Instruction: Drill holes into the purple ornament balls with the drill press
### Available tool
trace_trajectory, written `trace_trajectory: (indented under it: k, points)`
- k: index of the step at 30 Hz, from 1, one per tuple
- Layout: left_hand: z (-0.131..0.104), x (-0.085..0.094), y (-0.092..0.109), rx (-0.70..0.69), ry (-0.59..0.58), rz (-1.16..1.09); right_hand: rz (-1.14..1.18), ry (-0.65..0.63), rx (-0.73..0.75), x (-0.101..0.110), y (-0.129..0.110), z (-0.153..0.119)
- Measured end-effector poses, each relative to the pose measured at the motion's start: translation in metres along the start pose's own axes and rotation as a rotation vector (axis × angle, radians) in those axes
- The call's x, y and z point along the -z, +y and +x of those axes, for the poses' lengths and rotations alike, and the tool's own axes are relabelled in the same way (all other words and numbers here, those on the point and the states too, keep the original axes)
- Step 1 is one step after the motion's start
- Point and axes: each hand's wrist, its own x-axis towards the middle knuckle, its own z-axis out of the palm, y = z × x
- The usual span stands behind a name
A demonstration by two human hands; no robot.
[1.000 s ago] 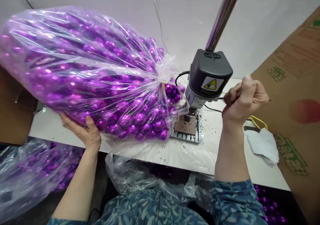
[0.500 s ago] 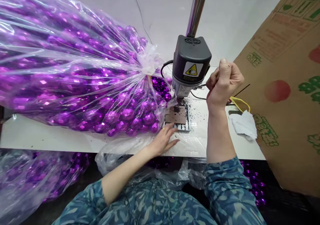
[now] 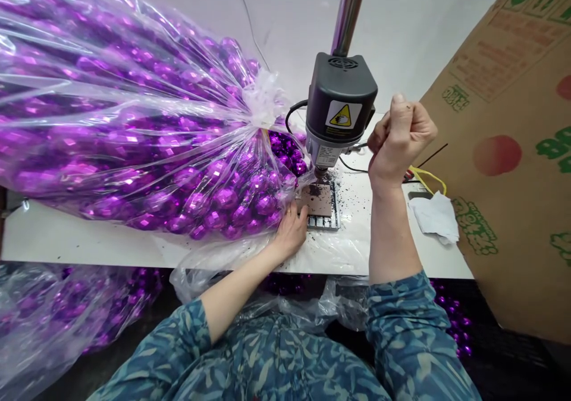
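My right hand is closed in a fist round the lever handle on the right side of a small bench drill press. Below the drill head lies a brown board on a slotted metal base plate, strewn with dark shavings. My left hand rests at the board's left edge, thumb apart from the fingers. Its fingertips are close to the clear plastic bag full of shiny purple faceted balls, and nothing shows in its grasp. The tips are partly hard to make out.
A large printed cardboard box stands on the right. White tissue and a yellow-handled tool lie beside it on the white table. Another bag of purple balls sits below the table at left. Loose plastic film hangs over the front edge.
My left hand has moved from the front of the base plate, fingers spread, forward and left to the board's left edge. My right hand keeps its hold on the lever with little movement.
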Motion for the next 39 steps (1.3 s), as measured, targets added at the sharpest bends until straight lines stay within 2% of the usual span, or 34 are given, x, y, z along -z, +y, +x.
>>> trace_trajectory:
  k: [4,10,16,20,24,28,31,34,39]
  points:
    - [0.004,0.002,-0.007,-0.058,0.046,-0.091,0.059,0.000,-0.008,0.000,0.000,0.001]
    - [0.013,0.013,-0.031,-0.204,0.071,-0.204,0.027,-0.024,0.007,0.000,0.002,0.004]
    - [0.031,0.015,-0.055,-0.121,0.153,-0.281,0.021,-0.056,0.014,0.002,0.000,0.004]
    - [0.042,0.013,-0.067,-0.123,0.213,-0.363,0.025,-0.052,0.023,0.002,0.000,0.003]
    - [0.043,0.017,-0.070,-0.187,0.222,-0.366,0.023,-0.045,0.035,0.001,0.000,0.002]
    - [0.036,0.024,-0.064,-0.230,0.231,-0.340,0.053,-0.022,0.027,0.001,-0.001,0.001]
    - [0.033,0.032,-0.060,-0.270,0.203,-0.405,0.064,-0.022,0.020,0.000,-0.003,0.000]
    - [0.038,0.041,-0.060,-0.186,0.234,-0.558,0.065,-0.021,0.013,0.000,-0.004,0.000]
    - [0.053,0.053,-0.056,0.099,0.373,-0.747,0.046,-0.032,0.018,0.001,-0.003,0.000]
